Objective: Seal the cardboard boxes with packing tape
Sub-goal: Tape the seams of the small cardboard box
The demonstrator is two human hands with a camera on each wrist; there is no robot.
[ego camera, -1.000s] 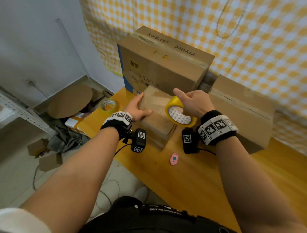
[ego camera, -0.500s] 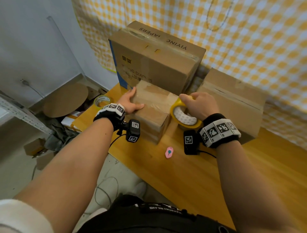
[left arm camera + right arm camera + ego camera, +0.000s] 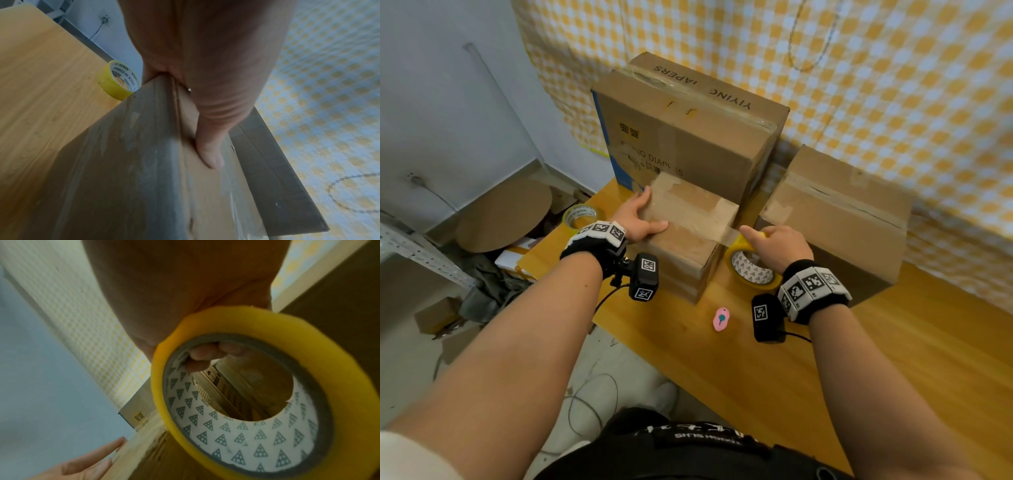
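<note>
My left hand [image 3: 643, 221] lies flat on the near left corner of the small cardboard box [image 3: 690, 233], the fingers straight along its left side and the thumb stretched across the top; the left wrist view shows that thumb [image 3: 209, 146] pressed onto the cardboard near the edge. My left forearm reaches in from the lower left, wrist level with the box top.

My right hand [image 3: 779, 248] is just past the box's right edge, fingers curled round the yellow tape roll [image 3: 751, 269]. In the right wrist view my fingertips [image 3: 205, 353] hook inside the roll's core, which is printed with small triangles, while the rest of the hand wraps the outside. The roll stands on edge, tilted, low beside the box. A clear strip of tape [image 3: 722, 229] runs taut from the roll onto the box top.

The small box stands on the wooden table [image 3: 893, 359], in front of a tall printed box [image 3: 688, 137] and left of a third box [image 3: 835, 219]. A second tape roll [image 3: 580, 216] lies near the table's left corner, and a small pink cutter [image 3: 721, 319] lies on the table below my right hand.
</note>
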